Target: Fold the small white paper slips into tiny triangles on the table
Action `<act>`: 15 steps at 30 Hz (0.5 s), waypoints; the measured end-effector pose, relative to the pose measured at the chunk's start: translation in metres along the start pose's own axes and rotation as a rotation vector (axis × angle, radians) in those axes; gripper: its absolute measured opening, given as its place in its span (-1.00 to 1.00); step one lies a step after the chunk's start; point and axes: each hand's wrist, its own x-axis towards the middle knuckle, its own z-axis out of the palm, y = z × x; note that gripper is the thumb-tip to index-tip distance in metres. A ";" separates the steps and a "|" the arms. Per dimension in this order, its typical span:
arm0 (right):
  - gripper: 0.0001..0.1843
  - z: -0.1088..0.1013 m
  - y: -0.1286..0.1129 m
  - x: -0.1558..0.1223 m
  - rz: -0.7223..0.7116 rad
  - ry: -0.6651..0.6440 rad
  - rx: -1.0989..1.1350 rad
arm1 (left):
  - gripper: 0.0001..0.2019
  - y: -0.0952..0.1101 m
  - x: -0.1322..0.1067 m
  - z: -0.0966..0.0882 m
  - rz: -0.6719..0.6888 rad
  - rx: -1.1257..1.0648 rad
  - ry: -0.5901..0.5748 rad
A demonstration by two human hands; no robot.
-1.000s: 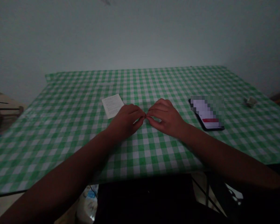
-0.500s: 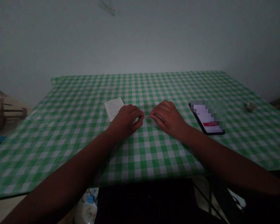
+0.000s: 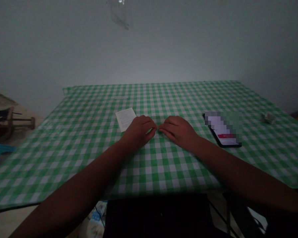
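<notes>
My left hand and my right hand meet fingertip to fingertip above the middle of the checked tablecloth. Both are closed in a pinch, thumb against fingers. Whatever they pinch is too small and dim to name; only a faint pale speck shows between the fingertips. Just beyond my left hand lies a white sheet of printed paper, its near right corner covered by that hand. A phone with a lit, partly blurred screen lies to the right of my right hand, apart from it.
A small crumpled item sits near the table's right edge. A thin, pale strip lies beyond the paper. The wall rises behind the table. A wooden stool-like frame and a blue plastic object stand at the left.
My hands have come closer together, narrowing the gap between the fingertips where a thin pale bit showed. The whole view has shifted slightly, so everything appears lower and mostly further right.
</notes>
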 end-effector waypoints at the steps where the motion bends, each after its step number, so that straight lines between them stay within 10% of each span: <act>1: -0.73 0.001 0.001 0.000 0.001 0.013 -0.003 | -0.94 0.000 0.000 0.000 -0.009 0.000 0.007; 15: -0.89 0.004 0.003 0.000 0.107 0.001 0.039 | -0.94 0.001 -0.002 0.003 -0.082 -0.160 0.055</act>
